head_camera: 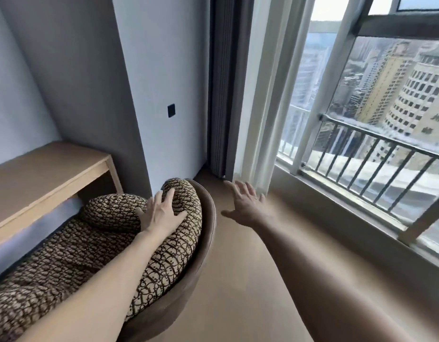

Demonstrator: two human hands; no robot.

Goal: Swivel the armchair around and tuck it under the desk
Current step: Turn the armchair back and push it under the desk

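Observation:
The armchair (164, 272) has a brown curved shell and brown-and-cream patterned cushions, and it fills the lower left of the head view. Its seat faces the light wooden desk (48, 174) at the left, with the front part under the desktop edge. My left hand (161, 213) lies flat on the padded top of the chair's backrest, fingers spread, pressing rather than gripping. My right hand (245, 206) hovers over the floor to the right of the chair, fingers apart, holding nothing and touching nothing.
A wall corner with a black switch plate (171, 110) stands just behind the desk. A dark curtain (223, 90) hangs beyond the chair. A large window with a railing (376, 144) and a low sill runs along the right. Wooden floor (238, 280) lies between chair and window.

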